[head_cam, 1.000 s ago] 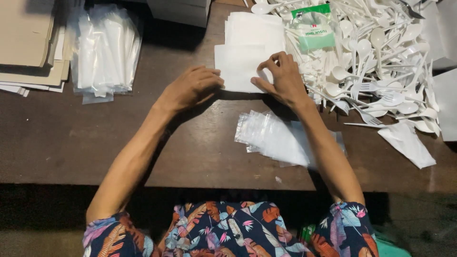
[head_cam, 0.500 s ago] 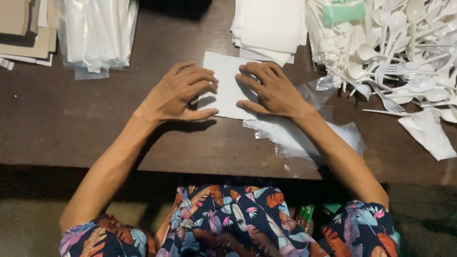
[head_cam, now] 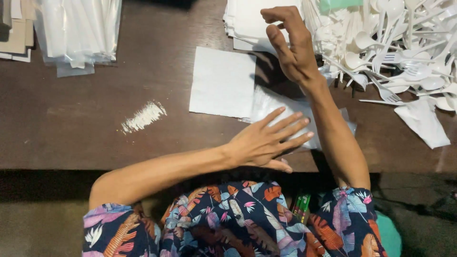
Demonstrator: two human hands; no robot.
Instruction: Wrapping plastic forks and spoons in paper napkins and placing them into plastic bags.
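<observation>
View, single: head camera. We look almost straight down from above our own lap onto a dark wooden table (head_cam: 95, 138), close in. Our forearms enter from the bottom edge; our patterned clothing fills the lower frame. The table's far side meets the top edge. No second view, so no shared ground.

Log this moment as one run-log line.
left hand: flat on clear plastic bags | right hand: raised, empty, over napkin stack | single napkin: flat on table
</observation>
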